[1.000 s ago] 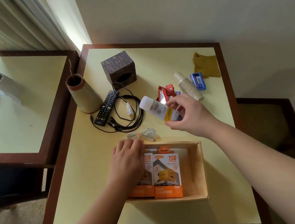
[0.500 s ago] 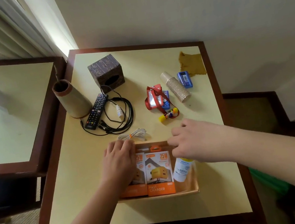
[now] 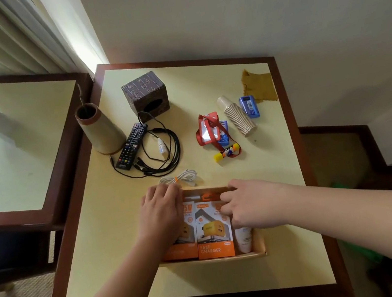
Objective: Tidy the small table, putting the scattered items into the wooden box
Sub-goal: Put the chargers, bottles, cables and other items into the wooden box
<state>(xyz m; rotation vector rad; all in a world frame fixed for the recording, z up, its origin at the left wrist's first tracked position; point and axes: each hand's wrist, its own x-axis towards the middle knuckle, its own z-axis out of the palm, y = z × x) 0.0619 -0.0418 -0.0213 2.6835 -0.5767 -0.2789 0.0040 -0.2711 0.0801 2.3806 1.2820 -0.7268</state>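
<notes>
Wooden box (image 3: 259, 244) half hidden by resting left hand (image 3: 161, 212) and loose-fingered right hand (image 3: 253, 203), grips unclear.

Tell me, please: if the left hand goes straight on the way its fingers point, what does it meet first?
Probably the bundled white cable, lying just past the left hand beyond the wooden box rim. The gap between them is hard to judge.
</notes>
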